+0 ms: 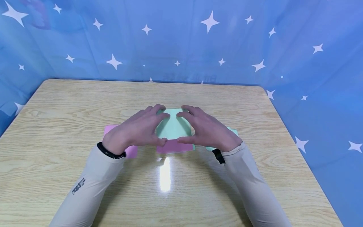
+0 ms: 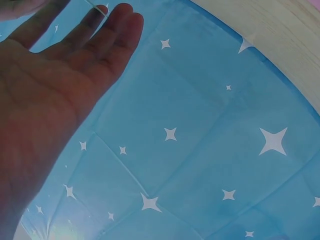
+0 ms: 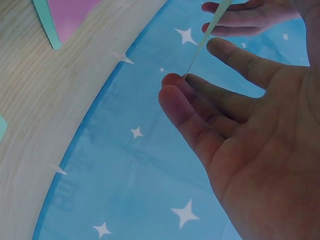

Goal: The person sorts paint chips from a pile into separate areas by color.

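While both hands meet at the centre of the head view, the left hand [image 1: 136, 130] and the right hand [image 1: 208, 130] hold a mint-green sheet [image 1: 173, 127] by its side edges, fingertips curled onto the far edge and thumbs pinching the near one. The right wrist view shows that sheet edge-on, a thin strip between the fingers [image 3: 200, 107], so it seems lifted off the wood rather than pressed flat. I judge the work barely begun: no crease or fold shows in the sheet. A pink sheet [image 1: 174, 146] lies under it at the lower middle, another pink sheet [image 1: 131, 151] pokes out below the left wrist, and a second green sheet [image 1: 233, 132] shows behind the right wrist. The table [image 1: 71, 107] has wide bare wood in the upper left, upper right and along the bottom of the frame. Its far edge meets the blue starred cloth [image 1: 181, 47], which walls in three sides.
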{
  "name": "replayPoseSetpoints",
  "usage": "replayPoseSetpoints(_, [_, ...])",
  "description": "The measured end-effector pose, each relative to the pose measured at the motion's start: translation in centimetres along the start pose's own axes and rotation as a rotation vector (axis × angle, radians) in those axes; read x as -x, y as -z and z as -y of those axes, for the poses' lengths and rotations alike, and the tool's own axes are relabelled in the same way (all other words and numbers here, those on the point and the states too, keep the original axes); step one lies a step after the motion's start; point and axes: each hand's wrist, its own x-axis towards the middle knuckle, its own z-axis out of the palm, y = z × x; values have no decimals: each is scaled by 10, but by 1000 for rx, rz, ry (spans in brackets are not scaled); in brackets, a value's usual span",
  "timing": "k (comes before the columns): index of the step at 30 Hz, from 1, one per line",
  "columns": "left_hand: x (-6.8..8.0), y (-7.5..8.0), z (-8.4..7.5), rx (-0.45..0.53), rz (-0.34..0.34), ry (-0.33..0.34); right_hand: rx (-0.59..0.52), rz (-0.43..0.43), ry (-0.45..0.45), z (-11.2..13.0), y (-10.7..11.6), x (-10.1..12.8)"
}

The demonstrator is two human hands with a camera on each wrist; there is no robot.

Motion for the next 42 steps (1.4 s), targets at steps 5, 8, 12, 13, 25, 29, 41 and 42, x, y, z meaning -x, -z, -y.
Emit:
replayPoseSetpoints(5, [1, 1, -1, -12, -10, -3, -3, -4, 1, 0, 1, 0])
replayPoseSetpoints(8, [0, 1, -1, -14, -13, -2, 0, -6, 3, 0, 1, 0])
replayPoseSetpoints(12, [0, 1, -2, -17, -18, -5, -2, -11, 2, 1, 3, 3])
replayPoseSetpoints(13, [-1, 2, -2, -22, -22, -8, -4, -14, 0, 1, 4, 3])
replayPoseSetpoints(25, [-12, 8, -17, -71, -26, -21, 0, -10, -65, -6, 18, 17])
replayPoseSetpoints(29, [-27, 6, -30, -105, -19, -51, 15, -23, -81, -16, 23, 27])
replayPoseSetpoints(41, [-77, -17, -78, -211, 34, -152, 28, 3, -185, -49, 39, 81])
replayPoseSetpoints(42, [-81, -19, -81, -219, 37, -162, 28, 5, -194, -51, 40, 85])
